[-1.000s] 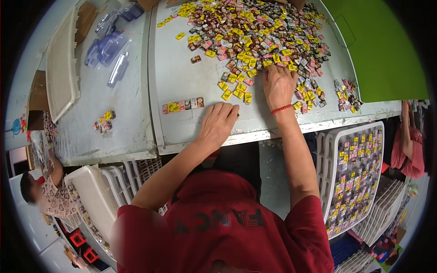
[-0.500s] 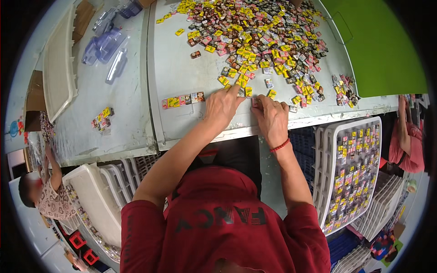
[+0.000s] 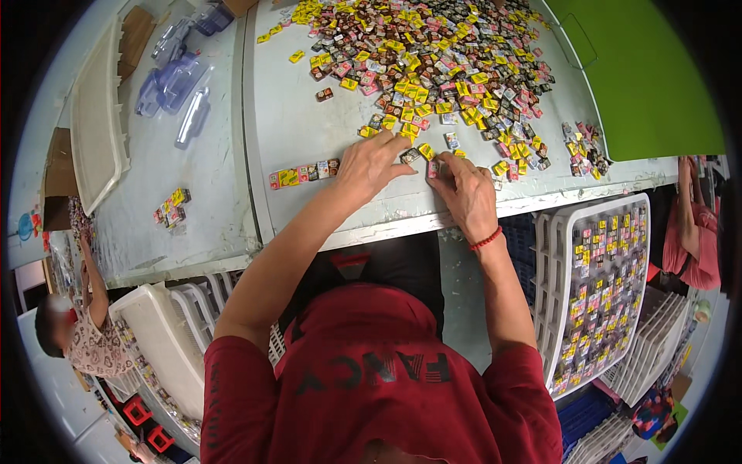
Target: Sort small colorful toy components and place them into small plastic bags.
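Small printed boxes in yellow, pink, black and brown lie in a large loose pile (image 3: 433, 62) on the table. In front of it, a short straight row of such boxes (image 3: 305, 174) stands left of my left hand (image 3: 369, 166). That hand has its thumb and index finger apart beside a dark little box (image 3: 410, 156) and a yellow box (image 3: 426, 151), with nothing visibly held. My right hand (image 3: 468, 193) has thumb and fingers closed at a small pink box (image 3: 433, 168) near the table's front edge. Its curled outer fingers are partly hidden.
Clear plastic containers (image 3: 174, 85) and a small cluster of boxes (image 3: 172, 207) lie on the left table. White crates (image 3: 591, 294) holding similar boxes are stacked below right. A green board (image 3: 641, 85) stands at the right. Co-workers are at both sides.
My left hand has opened wider and drawn slightly left, showing the dark box and yellow box between the hands. My right hand stays at the pink box. The view has shifted a little.
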Motion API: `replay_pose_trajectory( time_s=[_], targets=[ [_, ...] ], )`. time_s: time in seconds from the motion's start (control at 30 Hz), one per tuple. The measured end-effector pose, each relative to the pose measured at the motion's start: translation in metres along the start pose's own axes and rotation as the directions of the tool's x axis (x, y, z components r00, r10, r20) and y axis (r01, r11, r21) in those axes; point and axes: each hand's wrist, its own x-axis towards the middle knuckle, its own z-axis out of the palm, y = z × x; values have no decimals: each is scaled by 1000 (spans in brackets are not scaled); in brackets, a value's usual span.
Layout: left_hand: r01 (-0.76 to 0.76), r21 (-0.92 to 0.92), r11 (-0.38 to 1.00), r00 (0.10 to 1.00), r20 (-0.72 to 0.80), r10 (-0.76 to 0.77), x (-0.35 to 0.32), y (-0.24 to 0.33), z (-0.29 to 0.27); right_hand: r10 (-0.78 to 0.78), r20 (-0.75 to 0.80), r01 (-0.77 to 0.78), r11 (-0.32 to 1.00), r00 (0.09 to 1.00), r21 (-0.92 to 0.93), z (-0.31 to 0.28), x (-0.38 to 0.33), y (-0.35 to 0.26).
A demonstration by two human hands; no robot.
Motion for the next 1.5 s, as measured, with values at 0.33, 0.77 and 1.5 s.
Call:
replay_pose_trajectory(
  time_s=[0.33, 0.77, 1.5],
  targets=[
    [-122, 62, 991, 975, 193, 108, 7, -1, -4, 40, 20, -40, 999, 999, -9, -10, 5, 9],
    [154, 80, 985, 987, 42, -158, -5, 14, -2, -76, -55, 78, 996, 996, 34, -4, 13, 11],
    [-240, -169, 956, 970, -9, 242, -4, -8, 10, -33, -9, 32, 999, 999, -24, -4, -3, 2]
  ],
)
